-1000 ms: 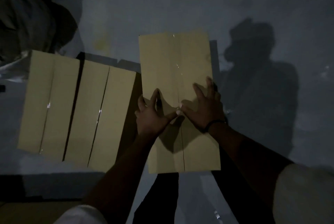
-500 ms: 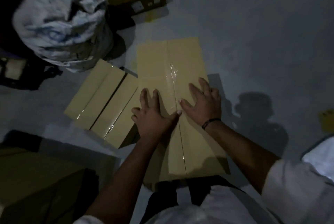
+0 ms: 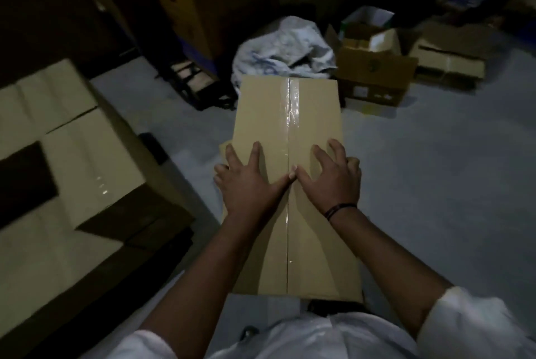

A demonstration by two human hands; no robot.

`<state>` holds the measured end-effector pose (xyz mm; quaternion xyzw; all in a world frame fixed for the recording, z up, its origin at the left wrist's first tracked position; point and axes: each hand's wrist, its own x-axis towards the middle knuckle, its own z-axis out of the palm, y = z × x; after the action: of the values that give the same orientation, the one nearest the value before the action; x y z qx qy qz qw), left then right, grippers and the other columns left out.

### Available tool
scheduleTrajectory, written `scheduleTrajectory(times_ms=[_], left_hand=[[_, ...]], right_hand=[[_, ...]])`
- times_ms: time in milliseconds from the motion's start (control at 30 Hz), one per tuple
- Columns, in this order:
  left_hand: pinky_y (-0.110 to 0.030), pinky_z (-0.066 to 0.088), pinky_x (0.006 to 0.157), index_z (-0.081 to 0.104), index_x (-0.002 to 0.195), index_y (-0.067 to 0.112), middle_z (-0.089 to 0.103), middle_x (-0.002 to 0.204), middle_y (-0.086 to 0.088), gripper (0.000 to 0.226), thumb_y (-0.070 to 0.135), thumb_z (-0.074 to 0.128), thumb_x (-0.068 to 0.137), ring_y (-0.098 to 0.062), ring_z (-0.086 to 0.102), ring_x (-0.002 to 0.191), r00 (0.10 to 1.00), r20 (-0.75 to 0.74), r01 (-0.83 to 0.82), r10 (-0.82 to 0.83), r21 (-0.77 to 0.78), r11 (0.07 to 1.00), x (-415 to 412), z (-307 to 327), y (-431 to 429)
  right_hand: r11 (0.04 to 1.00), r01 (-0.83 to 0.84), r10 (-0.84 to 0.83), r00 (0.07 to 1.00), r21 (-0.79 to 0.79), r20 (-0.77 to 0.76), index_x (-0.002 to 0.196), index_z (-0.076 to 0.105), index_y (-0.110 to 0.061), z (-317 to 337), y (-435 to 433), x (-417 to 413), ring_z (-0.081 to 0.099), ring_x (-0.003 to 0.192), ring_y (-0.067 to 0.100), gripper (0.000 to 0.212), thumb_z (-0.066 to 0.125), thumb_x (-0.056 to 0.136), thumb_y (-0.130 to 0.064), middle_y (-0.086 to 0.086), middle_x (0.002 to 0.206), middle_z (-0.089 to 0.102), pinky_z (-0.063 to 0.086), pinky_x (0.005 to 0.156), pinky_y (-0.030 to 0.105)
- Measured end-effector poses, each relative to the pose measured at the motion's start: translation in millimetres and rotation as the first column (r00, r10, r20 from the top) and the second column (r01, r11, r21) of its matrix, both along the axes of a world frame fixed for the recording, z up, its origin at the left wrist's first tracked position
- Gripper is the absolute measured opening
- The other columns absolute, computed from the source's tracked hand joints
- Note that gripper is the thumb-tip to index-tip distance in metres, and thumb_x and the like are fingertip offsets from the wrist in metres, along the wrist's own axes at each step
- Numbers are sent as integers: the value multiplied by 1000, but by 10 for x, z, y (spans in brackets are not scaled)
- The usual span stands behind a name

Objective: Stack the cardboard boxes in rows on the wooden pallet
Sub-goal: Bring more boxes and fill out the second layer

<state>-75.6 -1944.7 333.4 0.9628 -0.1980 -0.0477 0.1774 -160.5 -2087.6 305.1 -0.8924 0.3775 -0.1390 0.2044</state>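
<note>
Grey floor (image 3: 435, 184), carton label (image 3: 359, 91) too blurry, cardboard box (image 3: 287, 115) is pressed under splayed, straightish fingers of left hand (image 3: 252, 184) and right hand (image 3: 330, 181).

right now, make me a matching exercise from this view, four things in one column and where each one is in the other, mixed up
Things:
1 sack
2 open box
3 stacked boxes
4 wristband

Places:
a on the right wrist
b at the left edge of the view
c on the floor just beyond the taped box
d on the floor beside the sack, to its right

Pairs: 1-c, 2-d, 3-b, 4-a
</note>
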Motion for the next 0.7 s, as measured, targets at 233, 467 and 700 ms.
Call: scheduleTrajectory(times_ms=[233, 467, 700], left_hand=[[-59, 18, 118, 12, 160, 42, -10, 169, 5, 109, 100, 36, 71, -48, 10, 144, 964, 62, -259, 259, -1, 966, 166, 296, 1695], [-51, 31, 107, 16, 160, 38, -1, 168, 2, 109, 100, 33, 72, -45, 24, 137, 862, 170, -490, 478, 31, 871, 54, 450, 3158], [-50, 36, 107, 19, 160, 37, 5, 168, 2, 106, 98, 36, 74, -44, 29, 135, 783, 181, -615, 595, 90, 783, 12, 427, 4041]], right_hand=[[952, -295, 301, 951, -76, 75, 139, 53, -39, 353, 1496, 565, 40, 125, 32, 65, 52, 83, -71, -6, 157, 33, 40, 105, 48], [847, -522, 531, 839, -96, 123, 138, 54, -39, 540, 2867, 879, 44, 121, 31, 62, 52, 83, -70, -8, 155, 35, 41, 102, 46], [726, -684, 687, 721, -63, 93, 139, 52, -40, 548, 3729, 1069, 41, 127, 29, 63, 49, 85, -71, -9, 156, 34, 41, 105, 46]])
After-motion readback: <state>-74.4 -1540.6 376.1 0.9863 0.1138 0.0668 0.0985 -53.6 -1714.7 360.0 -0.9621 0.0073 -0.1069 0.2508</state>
